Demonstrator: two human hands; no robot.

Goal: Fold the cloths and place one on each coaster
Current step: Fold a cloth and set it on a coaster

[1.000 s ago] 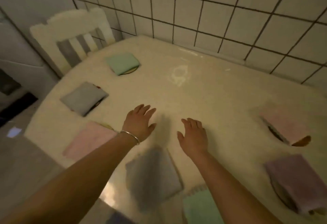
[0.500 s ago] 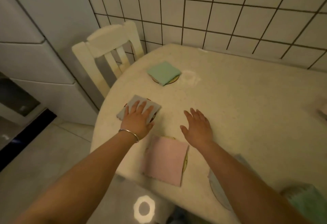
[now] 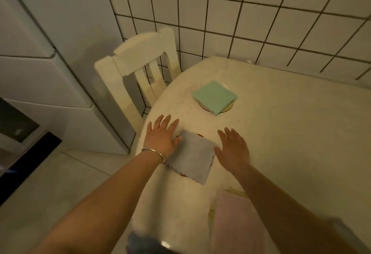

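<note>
A folded grey cloth (image 3: 192, 156) lies on a red-rimmed coaster (image 3: 181, 173) near the table's left edge. My left hand (image 3: 161, 135), fingers straight, sits flat at the cloth's left side and touches its edge. My right hand (image 3: 233, 149), also flat with straight fingers, sits at the cloth's right side. Farther back, a folded green cloth (image 3: 214, 97) covers a yellow-rimmed coaster (image 3: 227, 109). A folded pink cloth (image 3: 236, 223) lies on a coaster (image 3: 237, 192) near the front edge, partly under my right forearm.
The cream table (image 3: 291, 133) stands against a white tiled wall (image 3: 251, 22). A cream wooden chair (image 3: 138, 69) is tucked in at the table's left end. A white fridge (image 3: 50, 53) stands to the left. A dark blurred object (image 3: 144, 241) shows at the bottom.
The view has swung left along the table. My left hand slid off the top of the grey cloth to its left edge, and my right hand came up beside its right edge.
</note>
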